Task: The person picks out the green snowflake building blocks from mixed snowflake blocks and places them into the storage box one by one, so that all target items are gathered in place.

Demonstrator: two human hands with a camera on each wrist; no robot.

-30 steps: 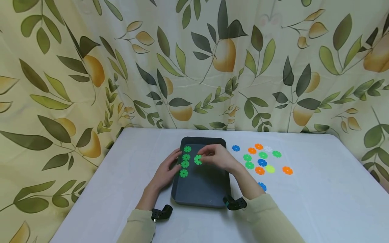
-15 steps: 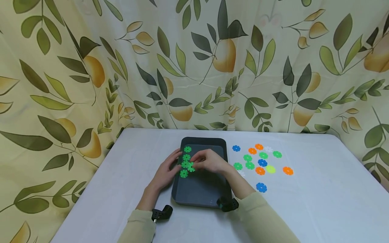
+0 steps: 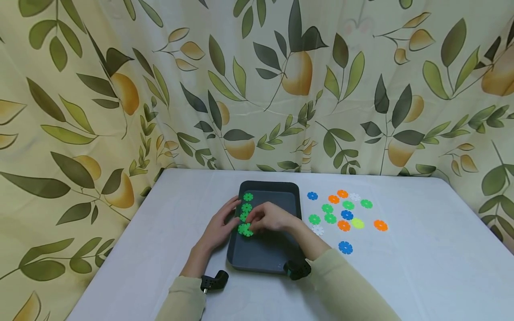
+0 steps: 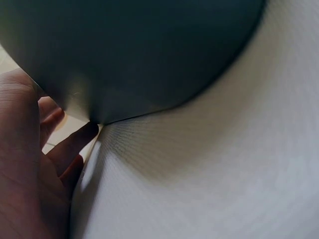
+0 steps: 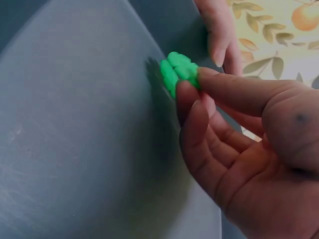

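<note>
My right hand [image 3: 271, 217] pinches a green snowflake disc [image 3: 248, 231] between thumb and fingers, low over the dark grey tray [image 3: 269, 254]. In the head view this disc overlaps the nearest green disc of a column along the tray's left side; whether they touch I cannot tell. Farther up the column lie more green discs, the top one [image 3: 248, 196] near the far corner. The right wrist view shows the pinched green pieces [image 5: 183, 67] close to the tray's wall. My left hand [image 3: 218, 225] rests against the tray's left rim, its fingers relaxed.
Loose snowflake discs lie right of the tray on the white table [image 3: 433, 249]: several green, orange [image 3: 380, 225] and blue [image 3: 345, 247] ones, a yellow disc [image 3: 357, 223] and white ones [image 3: 317, 230]. A leaf-patterned curtain [image 3: 257, 89] hangs behind the table.
My right hand has carried the green disc left and toward me, from the tray's middle to the near end of the green column. My left hand stays on the rim.
</note>
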